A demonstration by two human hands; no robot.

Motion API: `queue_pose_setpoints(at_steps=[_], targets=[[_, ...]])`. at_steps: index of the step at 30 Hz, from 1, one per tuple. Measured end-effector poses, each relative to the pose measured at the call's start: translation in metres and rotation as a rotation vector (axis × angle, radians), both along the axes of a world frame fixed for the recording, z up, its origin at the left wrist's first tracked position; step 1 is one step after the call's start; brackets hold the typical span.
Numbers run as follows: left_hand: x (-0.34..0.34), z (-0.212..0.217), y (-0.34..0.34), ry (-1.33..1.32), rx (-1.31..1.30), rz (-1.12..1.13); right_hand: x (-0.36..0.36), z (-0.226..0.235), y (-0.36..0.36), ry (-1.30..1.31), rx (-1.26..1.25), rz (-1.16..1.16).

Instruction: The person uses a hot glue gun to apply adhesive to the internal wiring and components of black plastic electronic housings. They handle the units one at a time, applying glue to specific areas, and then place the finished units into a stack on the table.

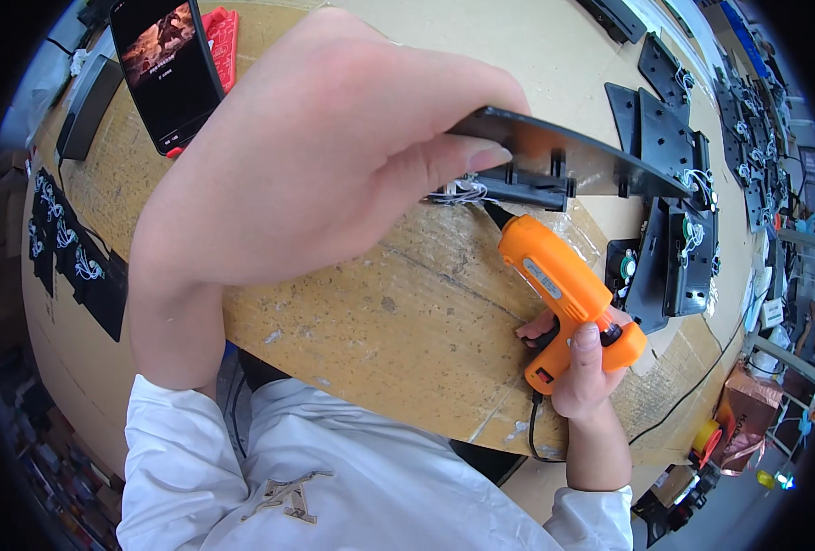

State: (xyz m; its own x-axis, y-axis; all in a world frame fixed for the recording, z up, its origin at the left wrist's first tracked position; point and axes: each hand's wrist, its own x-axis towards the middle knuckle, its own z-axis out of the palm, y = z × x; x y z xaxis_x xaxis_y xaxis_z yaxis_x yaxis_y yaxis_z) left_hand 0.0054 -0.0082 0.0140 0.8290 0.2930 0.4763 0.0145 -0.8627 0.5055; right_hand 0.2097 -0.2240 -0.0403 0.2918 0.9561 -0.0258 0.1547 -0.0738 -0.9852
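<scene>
My left hand (362, 156) is raised close to the view, its thumb and fingers pinching the end of a black plastic panel (582, 151) with short pegs on its underside. Thin white wires (463, 193) bunch up below the thumb. In my right hand (584, 376) is an orange hot glue gun (554, 271), gripped by its handle. Its black nozzle points up and left, right by the wires and the panel's lower part. A black cord (535, 422) hangs from the handle. The nozzle's very tip and what it touches are hard to make out.
A phone (171, 73) leans on a red stand (221, 46) at the far left of the worn brown table (362, 340). Several black panels with wires (669, 248) lie at the right. More wired black parts (72, 243) lie at the left.
</scene>
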Motion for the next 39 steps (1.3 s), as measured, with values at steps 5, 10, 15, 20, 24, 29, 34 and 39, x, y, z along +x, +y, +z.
queue_pose_setpoints(at_steps=[5,10,15,20,24,29,34,39], targets=[[-0.005,-0.004,0.004,0.0,-0.116,0.01,-0.001,-0.001,0.001,-0.057,0.022,0.008],[-0.008,-0.009,0.008,0.023,-0.265,0.04,-0.003,-0.005,0.001,-0.129,0.073,-0.009],[-0.004,-0.003,0.015,0.077,-0.339,0.074,0.002,-0.007,0.0,-0.217,0.091,0.013],[0.004,-0.012,0.017,-0.056,-0.91,0.134,0.005,-0.009,-0.004,-0.133,0.071,-0.02],[0.013,-0.017,0.016,-0.141,-1.127,0.222,0.008,-0.01,-0.003,0.005,0.149,-0.061],[0.023,-0.035,0.015,-0.146,-1.45,0.322,0.004,-0.016,-0.003,0.173,0.261,-0.157],[0.023,-0.046,0.018,-0.179,-1.58,0.268,0.02,-0.019,-0.007,-0.045,0.251,-0.104],[0.025,-0.043,0.017,-0.207,-1.64,0.241,0.019,-0.018,-0.009,-0.032,0.238,-0.137]])
